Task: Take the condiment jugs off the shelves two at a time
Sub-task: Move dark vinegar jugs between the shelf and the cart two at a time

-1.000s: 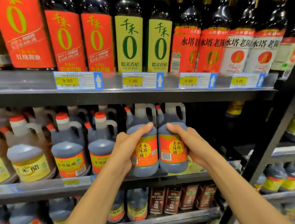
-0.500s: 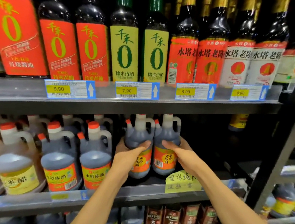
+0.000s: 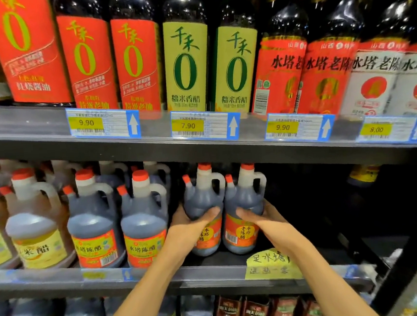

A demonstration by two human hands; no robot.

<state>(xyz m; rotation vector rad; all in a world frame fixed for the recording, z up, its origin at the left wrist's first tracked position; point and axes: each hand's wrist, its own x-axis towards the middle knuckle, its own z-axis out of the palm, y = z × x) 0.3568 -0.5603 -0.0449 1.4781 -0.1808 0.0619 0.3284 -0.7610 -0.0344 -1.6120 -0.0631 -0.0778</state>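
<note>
Jugs of dark sauce are what both hands are on, seen from the head camera. The left jug (image 3: 202, 208) and the right jug (image 3: 243, 205) stand side by side, touching, on the middle shelf (image 3: 211, 273), near its front edge. Each is a round, see-through plastic jug with a loop handle, a small side spout, a red cap and a shiny orange label.

The left hand (image 3: 191, 225) wraps the left jug from its outer side, with the thumb curled across the front. The right hand (image 3: 262, 218) grips the right jug the same way from the other side. Both jugs stand upright.

More jugs (image 3: 142, 218) of the same shape stand in rows to the left on the same shelf. A yellow paper note (image 3: 270, 265) with handwriting sticks to the shelf's front edge, just below the right jug.

On the top shelf (image 3: 39, 141), tall dark glass bottles (image 3: 186, 60) stand in a row with red, green and white labels. Flat price tags (image 3: 102, 125) with blue borders hang along its front edge.
</note>
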